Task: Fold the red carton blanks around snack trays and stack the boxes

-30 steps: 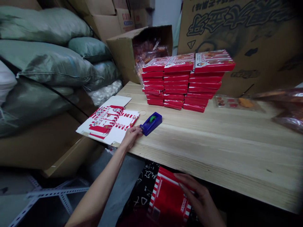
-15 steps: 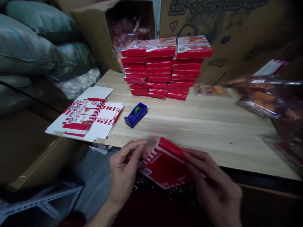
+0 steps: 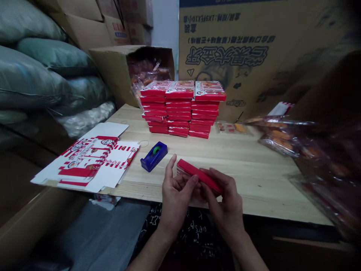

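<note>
A flat red and white cardboard box (image 3: 200,174) is held up on edge over the front of the wooden table. My right hand (image 3: 228,199) is closed around its right end. From the left, my left hand (image 3: 177,199) presses its thumb against the near side of the box, with the forefinger sticking up and the other fingers curled behind the thumb. Whether a bit of tape lies under the thumb, I cannot tell. Just left of my hands sits a blue tape dispenser (image 3: 155,158) with a green core.
Three stacks of red boxes (image 3: 178,113) stand at the back. Flat printed box blanks (image 3: 93,160) lie at the left. Bagged cookies (image 3: 282,141) are at the right, beside a clear-wrapped tray (image 3: 229,128). An open carton (image 3: 109,67) stands behind.
The box has turned from showing its broad red face to standing on edge. My left hand has moved right, its thumb now on the box. The head view has tilted up.
</note>
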`<control>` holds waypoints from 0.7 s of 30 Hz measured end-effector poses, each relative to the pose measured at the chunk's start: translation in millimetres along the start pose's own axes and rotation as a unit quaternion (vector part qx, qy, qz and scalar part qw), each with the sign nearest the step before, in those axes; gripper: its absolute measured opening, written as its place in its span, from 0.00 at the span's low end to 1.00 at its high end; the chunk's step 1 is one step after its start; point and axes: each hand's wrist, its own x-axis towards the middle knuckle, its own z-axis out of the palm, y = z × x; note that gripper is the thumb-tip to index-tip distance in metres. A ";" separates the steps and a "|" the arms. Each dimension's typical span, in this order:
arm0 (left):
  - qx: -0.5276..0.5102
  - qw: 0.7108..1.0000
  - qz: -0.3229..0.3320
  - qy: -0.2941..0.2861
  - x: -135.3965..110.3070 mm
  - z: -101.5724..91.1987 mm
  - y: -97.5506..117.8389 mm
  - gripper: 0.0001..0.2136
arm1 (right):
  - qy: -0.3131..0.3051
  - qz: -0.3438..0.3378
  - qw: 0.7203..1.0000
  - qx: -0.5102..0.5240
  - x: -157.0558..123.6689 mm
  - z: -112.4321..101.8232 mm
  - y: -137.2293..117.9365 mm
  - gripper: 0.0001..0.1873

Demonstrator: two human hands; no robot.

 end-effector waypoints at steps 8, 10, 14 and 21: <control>-0.022 0.999 -0.038 -0.029 7.6 -3.0 1.8 0.46 | -0.131 -0.076 0.988 0.011 12.1 -11.7 1.0 0.28; 0.002 0.998 -0.042 -0.044 11.5 -8.0 0.0 0.46 | -0.124 -0.079 0.989 0.005 14.5 -13.1 0.8 0.29; 0.133 0.990 -0.031 -0.046 25.7 -28.7 -12.5 0.36 | -0.130 -0.049 0.990 0.000 20.3 -16.8 -0.3 0.25; 0.285 0.948 0.141 -0.019 23.7 -44.3 30.0 0.15 | -0.177 -0.148 0.965 -0.123 44.5 -44.1 4.5 0.26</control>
